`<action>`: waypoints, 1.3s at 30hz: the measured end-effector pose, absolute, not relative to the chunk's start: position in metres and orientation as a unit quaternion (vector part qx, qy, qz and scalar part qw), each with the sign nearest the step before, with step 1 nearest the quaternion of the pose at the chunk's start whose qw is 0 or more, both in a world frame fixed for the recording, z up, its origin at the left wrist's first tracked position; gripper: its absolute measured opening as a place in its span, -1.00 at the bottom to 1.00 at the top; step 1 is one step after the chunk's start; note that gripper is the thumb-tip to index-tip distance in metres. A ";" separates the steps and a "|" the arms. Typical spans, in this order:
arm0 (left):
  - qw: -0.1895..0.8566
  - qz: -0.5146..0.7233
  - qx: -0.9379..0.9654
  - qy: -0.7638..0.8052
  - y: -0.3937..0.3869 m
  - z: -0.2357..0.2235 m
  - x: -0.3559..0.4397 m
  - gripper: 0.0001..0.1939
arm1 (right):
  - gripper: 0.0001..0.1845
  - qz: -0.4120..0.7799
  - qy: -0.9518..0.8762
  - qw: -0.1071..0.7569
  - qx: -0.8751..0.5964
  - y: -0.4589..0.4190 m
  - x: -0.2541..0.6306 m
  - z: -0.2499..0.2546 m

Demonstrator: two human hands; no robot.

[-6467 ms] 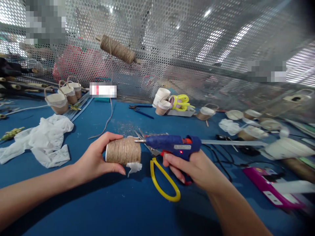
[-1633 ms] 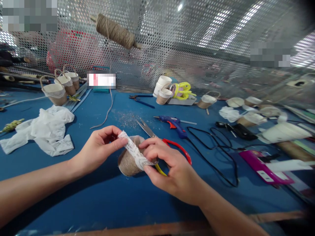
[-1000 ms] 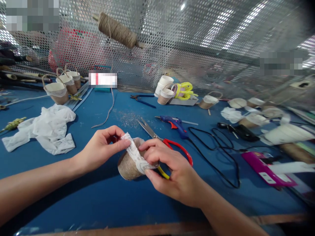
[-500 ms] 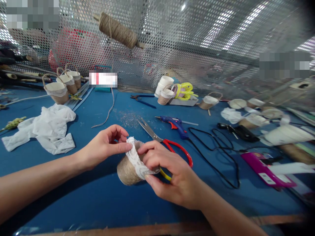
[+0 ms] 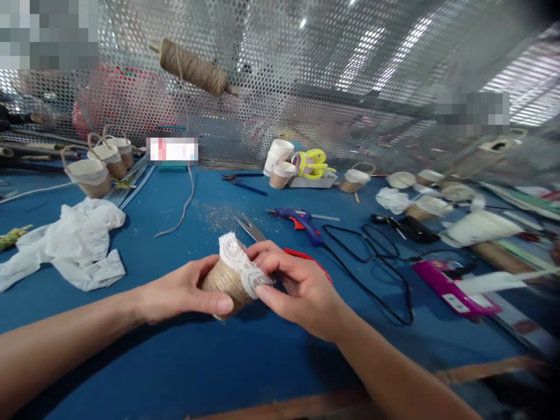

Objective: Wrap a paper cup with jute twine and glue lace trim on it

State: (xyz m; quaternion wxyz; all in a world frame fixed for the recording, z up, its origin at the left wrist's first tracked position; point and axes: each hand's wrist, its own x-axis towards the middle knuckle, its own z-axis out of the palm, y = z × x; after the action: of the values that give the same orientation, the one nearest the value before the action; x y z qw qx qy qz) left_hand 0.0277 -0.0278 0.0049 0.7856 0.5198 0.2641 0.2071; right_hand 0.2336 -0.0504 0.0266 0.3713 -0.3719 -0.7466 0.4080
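Observation:
A small twine-wrapped cup (image 5: 227, 284) is held tilted above the blue table, its mouth towards the right. White lace trim (image 5: 245, 262) runs around its rim. My left hand (image 5: 192, 289) is wrapped round the cup's body, thumb on the near side and fingers hidden behind. The rim and lace are pinched by my right hand (image 5: 295, 286), with its thumb outside. Just behind lie scissors (image 5: 250, 228) with red handles, partly covered by the right hand. Farther back, a blue glue gun (image 5: 301, 223) lies on its side.
White lace fabric (image 5: 79, 242) is heaped at left, near several finished cups with twine handles (image 5: 91, 178). Pliers (image 5: 245, 184) lie behind. A black cord (image 5: 371, 291) loops towards a magenta power strip (image 5: 455, 291). A twine spool (image 5: 192, 67) hangs before the mesh wall.
My left hand has moved from the lace edge down onto the cup's body and now grips it. The cup has turned so its twine side shows more. The view has shifted slightly.

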 end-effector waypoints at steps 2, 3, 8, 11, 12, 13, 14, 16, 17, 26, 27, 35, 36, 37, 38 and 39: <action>0.755 0.209 0.550 0.288 -0.030 0.007 0.030 -0.24 | -0.92 0.399 -0.751 0.364 -0.380 -0.051 0.234 0.027; 0.732 0.217 0.569 0.304 -0.031 0.007 0.031 -0.28 | -0.91 0.392 -0.753 0.361 -0.386 -0.051 0.234 0.027; 0.627 0.248 0.644 0.362 -0.035 0.007 0.033 -0.35 | -0.84 0.366 -0.751 0.363 -0.412 -0.052 0.231 0.029; 0.590 0.267 0.663 0.376 -0.037 0.004 0.034 -0.33 | -0.90 0.358 -0.747 0.375 -0.415 -0.053 0.228 0.029; 0.578 0.271 0.668 0.382 -0.037 0.003 0.035 -0.33 | -0.91 0.350 -0.746 0.381 -0.419 -0.053 0.227 0.029; 0.564 0.275 0.675 0.388 -0.038 0.002 0.035 -0.33 | -0.91 0.341 -0.745 0.386 -0.424 -0.054 0.226 0.029; 0.548 0.278 0.683 0.394 -0.038 0.001 0.035 -0.33 | -0.91 0.331 -0.744 0.391 -0.429 -0.054 0.226 0.029; 0.513 0.281 0.703 0.405 -0.038 -0.001 0.035 -0.35 | -0.90 0.310 -0.745 0.399 -0.436 -0.055 0.226 0.028; 0.493 0.281 0.713 0.412 -0.038 -0.001 0.035 -0.36 | -0.90 0.300 -0.745 0.402 -0.440 -0.055 0.226 0.028; 0.304 0.302 0.803 0.413 -0.039 -0.007 0.031 -0.37 | -0.89 0.288 -0.733 0.409 -0.461 -0.056 0.223 0.029; 0.290 0.304 0.810 0.409 -0.039 -0.008 0.031 -0.37 | -0.90 0.296 -0.731 0.405 -0.463 -0.056 0.223 0.030; 0.213 0.291 0.845 0.395 -0.040 -0.012 0.027 -0.33 | -0.91 0.365 -0.725 0.377 -0.446 -0.056 0.223 0.031; 0.201 0.295 0.848 0.392 -0.040 -0.013 0.027 -0.32 | -0.91 0.368 -0.724 0.377 -0.445 -0.056 0.223 0.030; 0.190 0.300 0.851 0.388 -0.040 -0.014 0.027 -0.30 | -0.91 0.371 -0.723 0.377 -0.445 -0.056 0.223 0.030; 0.180 0.306 0.853 0.384 -0.040 -0.015 0.027 -0.28 | -0.91 0.373 -0.722 0.374 -0.446 -0.056 0.222 0.030; 0.175 0.311 0.854 0.379 -0.040 -0.017 0.027 -0.26 | -0.91 0.376 -0.722 0.371 -0.446 -0.056 0.222 0.029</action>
State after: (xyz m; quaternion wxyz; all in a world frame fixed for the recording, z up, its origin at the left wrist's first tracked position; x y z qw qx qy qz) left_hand 0.0270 -0.0399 -0.0165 0.1748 0.8537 0.3795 0.3108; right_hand 0.2223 -0.0563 0.0294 0.3709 -0.4464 -0.7225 0.3758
